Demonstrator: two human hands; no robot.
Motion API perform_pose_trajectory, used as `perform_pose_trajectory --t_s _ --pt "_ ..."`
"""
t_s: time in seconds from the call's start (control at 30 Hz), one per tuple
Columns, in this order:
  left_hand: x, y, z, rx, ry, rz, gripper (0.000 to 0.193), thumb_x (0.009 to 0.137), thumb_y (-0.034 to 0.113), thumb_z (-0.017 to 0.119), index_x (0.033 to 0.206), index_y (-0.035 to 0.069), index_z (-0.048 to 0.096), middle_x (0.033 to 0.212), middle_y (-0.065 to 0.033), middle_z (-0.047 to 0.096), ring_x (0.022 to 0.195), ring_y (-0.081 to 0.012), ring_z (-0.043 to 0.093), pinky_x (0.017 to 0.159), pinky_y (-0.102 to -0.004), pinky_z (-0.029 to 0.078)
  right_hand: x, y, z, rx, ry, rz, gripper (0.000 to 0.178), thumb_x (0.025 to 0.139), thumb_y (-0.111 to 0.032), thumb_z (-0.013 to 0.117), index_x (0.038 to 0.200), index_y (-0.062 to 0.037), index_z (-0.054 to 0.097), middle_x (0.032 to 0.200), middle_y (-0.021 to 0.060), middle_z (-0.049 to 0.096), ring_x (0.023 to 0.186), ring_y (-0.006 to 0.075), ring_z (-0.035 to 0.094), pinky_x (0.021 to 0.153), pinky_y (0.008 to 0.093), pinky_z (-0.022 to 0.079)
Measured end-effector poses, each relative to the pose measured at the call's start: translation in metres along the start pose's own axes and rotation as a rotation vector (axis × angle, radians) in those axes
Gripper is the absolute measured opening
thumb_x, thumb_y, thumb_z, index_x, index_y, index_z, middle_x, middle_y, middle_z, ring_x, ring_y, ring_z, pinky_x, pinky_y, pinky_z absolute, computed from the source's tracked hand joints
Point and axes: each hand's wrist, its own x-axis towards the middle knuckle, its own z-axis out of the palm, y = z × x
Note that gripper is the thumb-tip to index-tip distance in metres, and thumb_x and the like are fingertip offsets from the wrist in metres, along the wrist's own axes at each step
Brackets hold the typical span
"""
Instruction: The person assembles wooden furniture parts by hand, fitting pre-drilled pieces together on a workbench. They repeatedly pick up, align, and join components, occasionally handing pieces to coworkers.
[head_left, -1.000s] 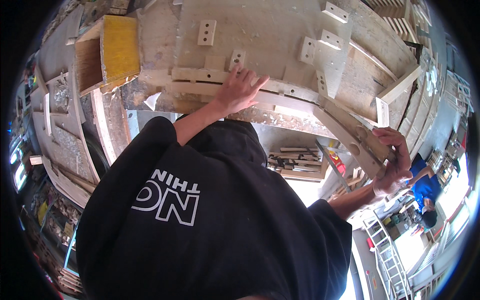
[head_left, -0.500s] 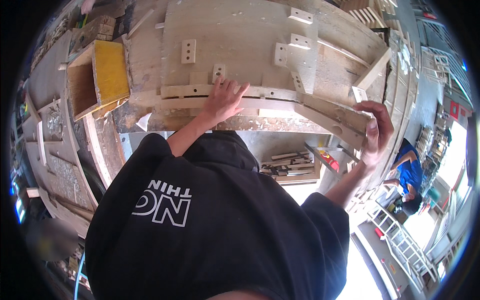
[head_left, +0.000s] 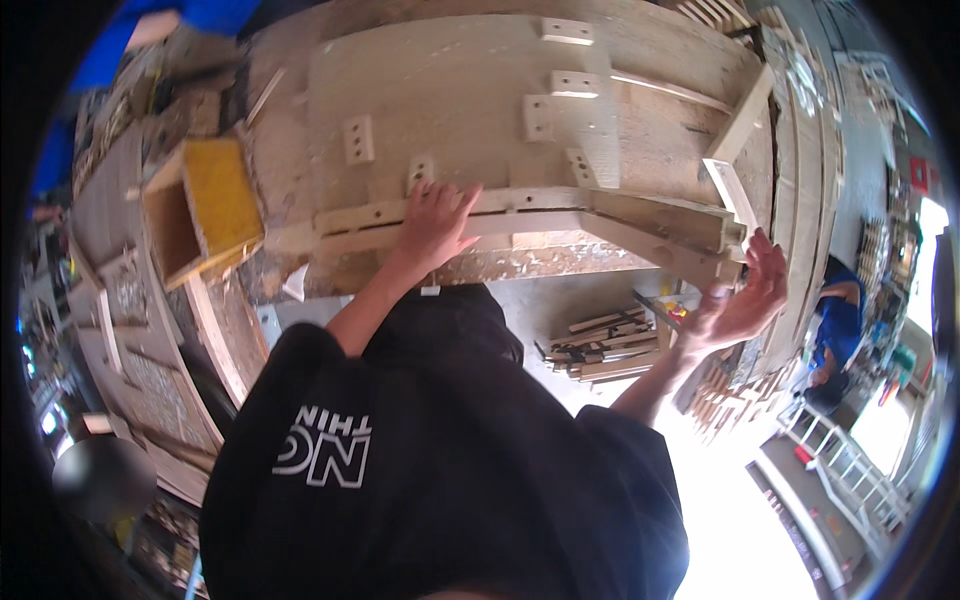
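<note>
My left hand (head_left: 435,225) lies across two long pale wooden strips at the front of the workbench, fingers spread over a drilled strip (head_left: 530,199) and the plainer strip (head_left: 540,222) in front of it. At the right end, my right hand (head_left: 745,295) is turned palm up with fingers apart, beside the ends of two angled wooden pieces (head_left: 665,250). Whether its thumb touches them I cannot tell. Small drilled blocks, such as a two-hole block (head_left: 538,118) and a three-hole block (head_left: 358,139), are set around a flat board (head_left: 450,90) behind the strips.
An open wooden box with a yellow side (head_left: 222,195) stands at the left. A slanted wooden bar (head_left: 745,115) lies at the far right. Below the bench is a pile of wood offcuts (head_left: 610,340). A person in blue (head_left: 838,315) is off to the right.
My right hand has loosened from the end of the angled pieces and opened, turning palm up. My left hand stays on the strips. The whole view has shifted slightly.
</note>
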Motion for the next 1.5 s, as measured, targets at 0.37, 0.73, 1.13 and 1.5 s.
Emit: perform_pose_trajectory --t_s 0.37,0.73,1.13,1.5 --pt "-0.006 -0.008 0.016 0.098 -0.069 0.052 0.095 0.056 0.037 0.088 0.136 0.009 0.043 0.113 -0.0117 0.057 0.106 -0.0278 0.054 0.105 -0.0543 0.033 -0.06 0.027 0.03 0.406 0.01 0.254 0.134 0.059 -0.05 0.091 0.147 -0.0016 0.003 0.13 0.034 0.045 0.116 0.0391 0.054 0.088 0.0446 0.049" --pt "-0.014 -0.011 -0.003 0.14 -0.274 0.08 0.061 0.09 0.03 0.06 0.142 0.005 0.038 0.133 -0.0158 0.049 0.123 -0.0321 0.046 0.11 -0.0512 0.03 -0.079 0.03 0.049 0.546 0.339 0.29 0.121 0.063 -0.046 0.088 0.147 0.0007 0.014 0.119 0.0394 0.053 0.104 0.0438 0.061 0.089 0.0539 0.045" --pt "-0.091 -0.075 -0.035 0.124 0.008 -0.365 0.063 0.092 0.028 0.058 0.144 0.003 0.034 0.142 -0.0192 0.042 0.13 -0.0349 0.041 0.112 -0.0502 0.028 -0.101 0.025 0.052 0.627 0.159 0.534 0.13 0.065 -0.041 0.089 0.145 0.0071 -0.002 0.127 0.0372 0.048 0.113 0.042 0.058 0.096 0.0474 0.046" --pt "-0.139 -0.095 -0.002 -0.18 0.121 -0.572 0.11 0.08 0.033 0.078 0.152 0.0 0.002 0.151 -0.0337 0.021 0.136 -0.0414 0.032 0.111 -0.0487 0.031 -0.1 0.037 0.069 0.521 0.127 0.506 0.06 0.069 -0.021 0.086 0.116 0.0069 0.06 0.118 0.0223 0.063 0.111 0.0344 0.063 0.095 0.0393 0.05"
